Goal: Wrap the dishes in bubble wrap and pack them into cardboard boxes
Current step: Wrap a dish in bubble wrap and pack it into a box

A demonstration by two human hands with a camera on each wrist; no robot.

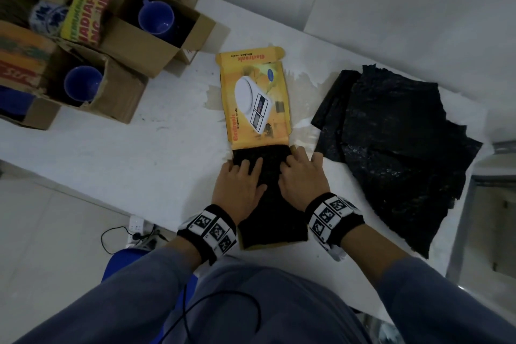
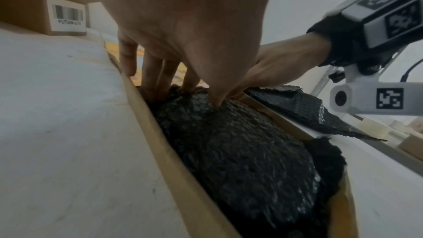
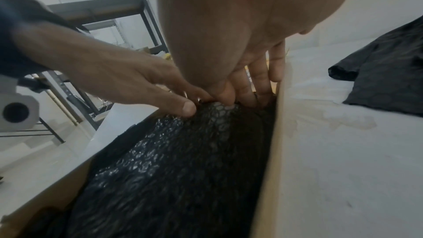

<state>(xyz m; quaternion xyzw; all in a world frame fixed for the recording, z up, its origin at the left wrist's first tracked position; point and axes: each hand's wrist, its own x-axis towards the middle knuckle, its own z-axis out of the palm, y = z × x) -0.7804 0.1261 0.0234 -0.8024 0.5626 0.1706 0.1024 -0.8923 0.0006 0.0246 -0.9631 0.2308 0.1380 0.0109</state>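
Observation:
A yellow kitchen-scale box (image 1: 290,244) lies open on the white table, its printed lid (image 1: 255,98) folded away from me. Inside lies a bundle wrapped in black bubble wrap (image 1: 272,220), filling the box (image 2: 160,142) from wall to wall. My left hand (image 1: 240,176) and right hand (image 1: 301,173) lie side by side on the bundle's far end. Their straight fingers push down where the wrap meets the lid. In the left wrist view the left hand (image 2: 183,42) pushes its thumb into the bundle (image 2: 240,151). The right hand (image 3: 247,71) presses the bundle (image 3: 183,169) beside the box wall (image 3: 272,151). What the wrap covers is hidden.
A pile of loose black bubble wrap sheets (image 1: 396,148) lies right of the box. At the far left stand several open cardboard boxes holding blue mugs (image 1: 156,21), (image 1: 83,82), and a blue-and-white patterned dish (image 1: 47,18). The table's near edge runs under my wrists.

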